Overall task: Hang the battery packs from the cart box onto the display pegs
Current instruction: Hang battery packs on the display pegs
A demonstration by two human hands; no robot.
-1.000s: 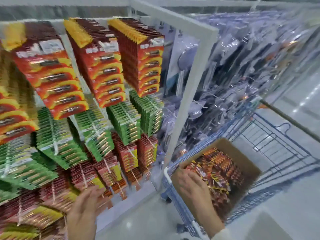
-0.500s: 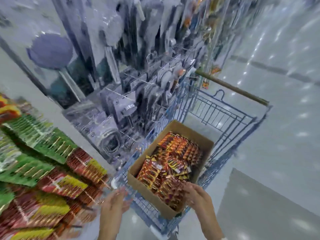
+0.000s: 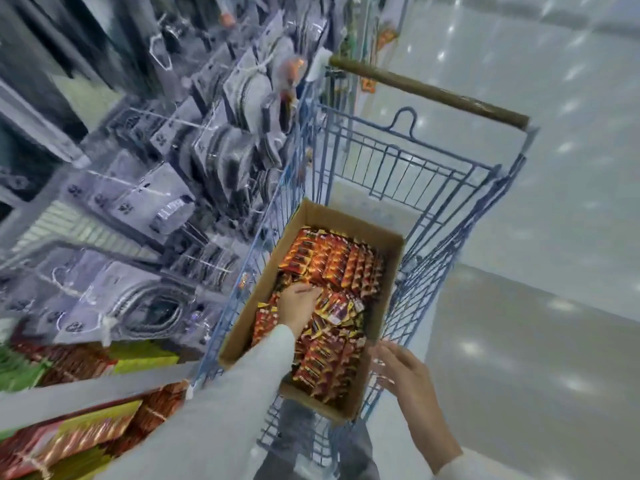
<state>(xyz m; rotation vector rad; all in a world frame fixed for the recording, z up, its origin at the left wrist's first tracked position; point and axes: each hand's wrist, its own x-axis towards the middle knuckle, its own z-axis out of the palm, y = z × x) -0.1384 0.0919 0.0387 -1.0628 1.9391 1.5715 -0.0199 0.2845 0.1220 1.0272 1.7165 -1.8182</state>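
Red-orange battery packs (image 3: 332,271) with black and yellow print, plain brown cardboard box (image 3: 391,282), blue wire-grid cart (image 3: 398,161), dull brown handle bar (image 3: 429,93), pale grey sleeve (image 3: 221,400), glossy grey-white floor (image 3: 554,237) dotted with white light spots, green, yellow and red display packs (image 3: 90,434), grey-lilac packaged goods (image 3: 138,202)

Left grip (image 3: 299,304) forward, right grip (image 3: 401,369) splayed.

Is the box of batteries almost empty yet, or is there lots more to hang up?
Lots more. Done: hung packs show on the display at lower left. In hand: the left hand is down among the battery packs in the cart box; the right hand is open beside it. Left: the box looks nearly full.
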